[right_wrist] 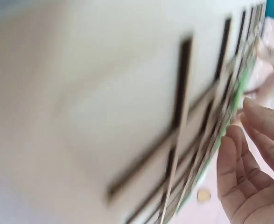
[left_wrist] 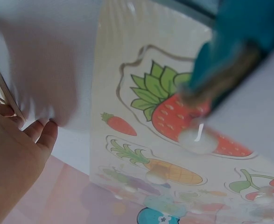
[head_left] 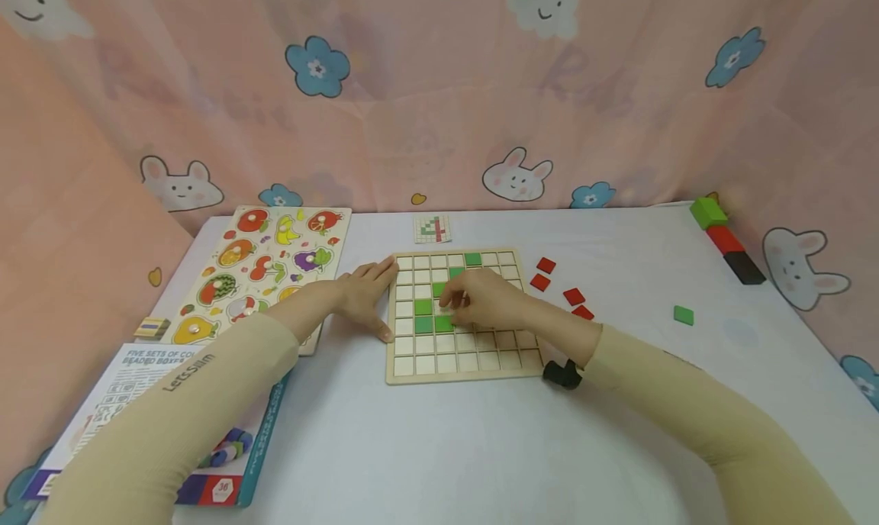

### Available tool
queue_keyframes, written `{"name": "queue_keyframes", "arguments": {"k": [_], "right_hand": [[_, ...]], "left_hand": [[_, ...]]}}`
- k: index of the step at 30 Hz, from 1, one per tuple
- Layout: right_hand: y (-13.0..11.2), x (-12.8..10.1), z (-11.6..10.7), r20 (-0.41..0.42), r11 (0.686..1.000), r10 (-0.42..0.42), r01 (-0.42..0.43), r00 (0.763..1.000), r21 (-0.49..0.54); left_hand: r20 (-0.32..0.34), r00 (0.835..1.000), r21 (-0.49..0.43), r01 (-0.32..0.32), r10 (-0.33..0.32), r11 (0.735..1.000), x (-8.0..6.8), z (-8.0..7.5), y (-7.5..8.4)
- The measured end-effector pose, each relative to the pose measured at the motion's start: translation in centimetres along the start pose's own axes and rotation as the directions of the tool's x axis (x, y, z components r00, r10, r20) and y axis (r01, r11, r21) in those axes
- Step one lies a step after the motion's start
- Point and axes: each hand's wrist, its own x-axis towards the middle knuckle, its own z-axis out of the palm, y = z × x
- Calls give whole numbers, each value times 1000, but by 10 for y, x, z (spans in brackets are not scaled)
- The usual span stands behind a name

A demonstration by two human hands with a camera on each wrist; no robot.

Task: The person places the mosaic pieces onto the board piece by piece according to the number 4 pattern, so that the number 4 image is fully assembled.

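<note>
A wooden grid board lies flat on the white-covered table. Several green square tiles sit in its cells, stepping up toward the far edge. My left hand is spread against the board's left edge, thumb and fingers apart. Over the middle cells, beside the green tiles, my right hand has its fingers loosely bent. In the right wrist view, the right fingertips are close to the green tiles on the board. No piece shows between them. Several red square tiles lie to the board's right.
A small pattern card lies beyond the board. To the left are a fruit puzzle board and a teal-edged box. Rightward lie a loose green tile and a row of green, red and black blocks.
</note>
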Motion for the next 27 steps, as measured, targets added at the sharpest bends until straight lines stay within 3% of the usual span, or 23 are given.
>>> {"name": "queue_keyframes", "arguments": {"k": [5, 14, 21, 24, 27], "right_hand": [[28, -26, -35, -2, 998, 65, -65, 998, -19], [112, -107, -107, 5, 968, 250, -249, 968, -37], [176, -169, -133, 150, 941, 318, -331, 936, 73], [194, -187, -139, 206, 919, 348, -376, 915, 118], [207, -199, -140, 241, 912, 341, -382, 908, 149]], "left_hand": [[-3, 1000, 1, -7, 7, 1000, -1, 0, 2], [0, 1000, 12, -4, 4, 1000, -1, -1, 1], [1, 1000, 3, -5, 5, 1000, -1, 0, 0], [0, 1000, -3, -5, 5, 1000, -1, 0, 0], [-1, 1000, -4, -7, 7, 1000, -1, 1, 0]]}}
